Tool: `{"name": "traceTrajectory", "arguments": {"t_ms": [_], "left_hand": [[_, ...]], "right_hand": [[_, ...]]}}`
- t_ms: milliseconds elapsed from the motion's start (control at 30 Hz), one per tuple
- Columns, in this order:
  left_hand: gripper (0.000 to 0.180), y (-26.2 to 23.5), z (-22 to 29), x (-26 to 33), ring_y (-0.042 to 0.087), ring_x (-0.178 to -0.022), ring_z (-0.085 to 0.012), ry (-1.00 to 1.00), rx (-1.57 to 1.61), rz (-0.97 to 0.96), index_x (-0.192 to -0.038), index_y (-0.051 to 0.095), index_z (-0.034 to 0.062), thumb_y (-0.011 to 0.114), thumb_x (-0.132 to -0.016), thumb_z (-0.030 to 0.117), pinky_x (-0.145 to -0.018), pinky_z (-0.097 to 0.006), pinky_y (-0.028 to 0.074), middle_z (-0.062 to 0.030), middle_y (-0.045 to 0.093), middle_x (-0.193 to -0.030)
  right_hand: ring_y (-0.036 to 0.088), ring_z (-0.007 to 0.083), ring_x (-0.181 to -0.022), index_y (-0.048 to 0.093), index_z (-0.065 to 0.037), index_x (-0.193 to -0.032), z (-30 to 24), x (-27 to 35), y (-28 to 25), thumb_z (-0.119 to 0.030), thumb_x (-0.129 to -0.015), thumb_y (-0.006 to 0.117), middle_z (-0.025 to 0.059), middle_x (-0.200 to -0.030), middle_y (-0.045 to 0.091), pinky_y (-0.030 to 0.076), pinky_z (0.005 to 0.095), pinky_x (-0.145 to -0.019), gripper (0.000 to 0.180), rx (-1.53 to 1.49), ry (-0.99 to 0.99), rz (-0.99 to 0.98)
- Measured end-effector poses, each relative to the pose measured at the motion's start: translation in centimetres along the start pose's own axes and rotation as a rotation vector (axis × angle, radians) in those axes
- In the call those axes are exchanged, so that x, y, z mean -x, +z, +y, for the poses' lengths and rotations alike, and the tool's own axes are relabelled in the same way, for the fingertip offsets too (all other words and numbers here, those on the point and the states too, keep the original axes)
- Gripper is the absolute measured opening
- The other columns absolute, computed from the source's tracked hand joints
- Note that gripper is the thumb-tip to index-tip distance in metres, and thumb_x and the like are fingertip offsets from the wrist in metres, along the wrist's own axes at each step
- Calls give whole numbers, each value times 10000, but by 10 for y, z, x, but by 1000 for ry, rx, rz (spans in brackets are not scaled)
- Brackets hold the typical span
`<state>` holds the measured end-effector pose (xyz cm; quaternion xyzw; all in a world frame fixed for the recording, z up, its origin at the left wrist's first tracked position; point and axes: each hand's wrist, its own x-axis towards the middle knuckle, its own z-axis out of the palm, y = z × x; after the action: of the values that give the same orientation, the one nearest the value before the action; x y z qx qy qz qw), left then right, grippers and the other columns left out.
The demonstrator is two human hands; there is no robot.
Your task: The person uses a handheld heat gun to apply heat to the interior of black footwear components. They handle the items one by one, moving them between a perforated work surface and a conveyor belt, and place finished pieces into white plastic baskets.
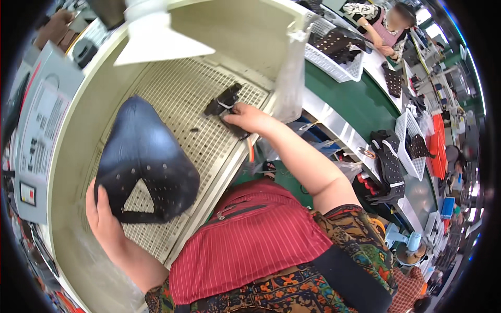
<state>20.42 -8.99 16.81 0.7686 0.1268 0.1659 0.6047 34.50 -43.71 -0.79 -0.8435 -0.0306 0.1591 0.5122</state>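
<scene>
My left hand [104, 214] grips the lower left edge of a glossy black piece [136, 138] that looks like a leather shoe upper. Rows of small holes or studs dot its lower part, around a triangular opening. Two fingers show on its outside; the thumb is hidden. At the right side of the grating [209, 138], my right hand [247, 119] is closed around a dark hand tool [224, 101] with a curved metal part, perhaps a spray gun. Its lower end is partly covered by my fingers. A small dark scrap [194, 130] lies on the grating between the hands.
A cream-walled booth [68, 172] surrounds the grating, with a white funnel-shaped nozzle [156, 39] above. A clear plastic bag [291, 78] hangs at its right corner. Beyond runs a green conveyor [334, 99] with white baskets [339, 72] of dark pieces. Another person [389, 31] works across it.
</scene>
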Motion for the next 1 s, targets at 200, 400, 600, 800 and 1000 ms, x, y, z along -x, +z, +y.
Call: {"name": "traceTrajectory", "arguments": {"t_ms": [200,400,600,800,1000], "left_hand": [[271,85,55,37,564,-961,-174,66,106,-105,-1119,559,-80,505,-914,89,-880,-282,429,-115,601,-1050],[234,228,111,49,573,-965,-171,133,25,-491,-1095,573,-61,464,-909,30,-870,-279,430,-115,615,-1033],[235,355,127,40,627,-914,-235,246,-8,-823,-1109,569,-14,474,-908,62,-825,-285,459,-154,636,-985],[765,438,130,44,478,-1185,-340,472,-26,-1066,-1409,282,71,688,-792,268,-984,-406,387,-209,360,-1384],[688,455,113,43,458,-1208,-309,445,-72,-967,-1381,331,60,662,-791,182,-1007,-396,365,-183,359,-1397]], "right_hand": [[548,188,-1034,478,38,-1246,-46,79,-89,-298,-844,639,143,-1141,573,444,327,-899,549,-185,-156,-302],[487,215,-1141,404,48,-1309,-37,153,-196,-417,-745,736,144,-1222,525,378,360,-986,803,-684,-398,-559],[554,175,-1036,449,61,-1235,-23,197,-265,-5,-846,508,108,-1143,581,432,321,-912,398,-807,-109,-51],[612,201,-937,500,51,-1136,16,212,-311,76,-751,449,132,-1060,610,479,328,-861,389,-943,-107,597],[624,252,-939,467,43,-1172,36,219,-370,49,-756,420,166,-1068,603,529,361,-821,419,-932,-253,888]]}}
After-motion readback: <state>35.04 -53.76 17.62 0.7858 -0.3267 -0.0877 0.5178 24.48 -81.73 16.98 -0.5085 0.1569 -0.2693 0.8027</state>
